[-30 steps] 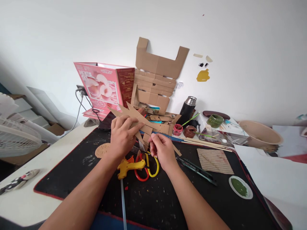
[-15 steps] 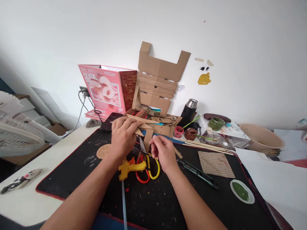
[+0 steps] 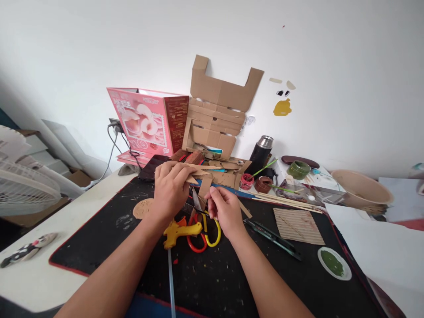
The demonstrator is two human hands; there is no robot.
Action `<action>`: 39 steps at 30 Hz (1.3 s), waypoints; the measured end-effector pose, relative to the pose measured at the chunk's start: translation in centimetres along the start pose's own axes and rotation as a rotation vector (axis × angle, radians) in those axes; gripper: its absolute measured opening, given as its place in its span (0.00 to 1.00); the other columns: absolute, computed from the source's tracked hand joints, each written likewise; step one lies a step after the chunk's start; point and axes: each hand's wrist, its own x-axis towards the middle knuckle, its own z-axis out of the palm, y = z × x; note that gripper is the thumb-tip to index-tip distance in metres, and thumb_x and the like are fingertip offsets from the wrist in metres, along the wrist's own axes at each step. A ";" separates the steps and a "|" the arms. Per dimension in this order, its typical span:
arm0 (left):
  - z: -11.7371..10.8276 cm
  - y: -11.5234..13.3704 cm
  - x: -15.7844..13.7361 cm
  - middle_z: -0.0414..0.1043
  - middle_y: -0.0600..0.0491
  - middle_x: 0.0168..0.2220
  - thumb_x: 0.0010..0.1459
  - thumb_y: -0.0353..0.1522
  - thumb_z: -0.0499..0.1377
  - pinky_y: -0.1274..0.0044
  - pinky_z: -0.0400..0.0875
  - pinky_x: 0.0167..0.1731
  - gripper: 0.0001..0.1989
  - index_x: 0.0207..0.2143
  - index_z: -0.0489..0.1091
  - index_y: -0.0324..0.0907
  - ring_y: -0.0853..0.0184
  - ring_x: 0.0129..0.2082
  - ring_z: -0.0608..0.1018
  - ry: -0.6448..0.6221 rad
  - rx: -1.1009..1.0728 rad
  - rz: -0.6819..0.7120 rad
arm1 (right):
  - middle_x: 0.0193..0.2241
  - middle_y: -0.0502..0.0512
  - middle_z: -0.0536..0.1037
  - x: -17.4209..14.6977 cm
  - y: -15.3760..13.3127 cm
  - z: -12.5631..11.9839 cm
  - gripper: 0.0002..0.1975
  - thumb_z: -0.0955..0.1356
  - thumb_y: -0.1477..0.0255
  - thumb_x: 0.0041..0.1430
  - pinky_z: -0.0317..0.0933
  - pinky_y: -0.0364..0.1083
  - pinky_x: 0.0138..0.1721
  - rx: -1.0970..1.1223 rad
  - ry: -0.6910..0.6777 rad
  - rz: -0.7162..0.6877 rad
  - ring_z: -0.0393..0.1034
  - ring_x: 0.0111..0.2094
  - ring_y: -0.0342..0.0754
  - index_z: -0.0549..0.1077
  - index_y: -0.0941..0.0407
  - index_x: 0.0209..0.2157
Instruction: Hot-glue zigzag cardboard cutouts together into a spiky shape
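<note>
My left hand [image 3: 170, 187] is closed around several thin, pointed cardboard pieces [image 3: 198, 172], whose tips stick out to the right. Beside it, my right hand [image 3: 225, 207] has thumb and fingers pressed together; what they hold, if anything, is hidden. A cardboard strip [image 3: 205, 185] stands just behind the right fingertips. Below and between the hands lie scissors [image 3: 217, 234] with red and yellow handles, their blades pointing away from me. A yellow glue gun [image 3: 182, 233] rests against them, with a long translucent glue stick [image 3: 171, 282] running toward me.
On the black mat [image 3: 205, 282] are a green cutter knife [image 3: 274, 238], a corrugated cardboard square [image 3: 298, 226] and a lid with green paint [image 3: 334, 263]. Cardboard scraps, paint jars [image 3: 264, 184], wooden sticks [image 3: 288, 202] and a black flask [image 3: 261, 154] stand behind. A pink box [image 3: 145, 123] is back left.
The pointed cardboard pieces in my left hand have shifted, the upper one now lying flatter and less exposed above the fingers. My right hand has hardly moved.
</note>
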 end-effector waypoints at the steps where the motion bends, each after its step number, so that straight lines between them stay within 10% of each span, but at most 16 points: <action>1: 0.0 0.0 0.0 0.84 0.49 0.45 0.63 0.22 0.59 0.61 0.65 0.49 0.15 0.47 0.78 0.46 0.52 0.49 0.75 0.001 -0.001 -0.001 | 0.16 0.45 0.68 0.0 0.0 0.0 0.24 0.73 0.48 0.58 0.47 0.41 0.16 0.002 0.000 0.004 0.60 0.14 0.40 0.75 0.55 0.27; 39: 0.3 0.0 0.0 0.83 0.51 0.42 0.67 0.25 0.60 0.63 0.64 0.45 0.13 0.47 0.80 0.48 0.55 0.45 0.76 -0.033 0.010 0.039 | 0.16 0.45 0.68 -0.2 -0.4 0.1 0.29 0.73 0.42 0.58 0.48 0.41 0.16 -0.011 0.021 -0.059 0.60 0.14 0.40 0.75 0.55 0.29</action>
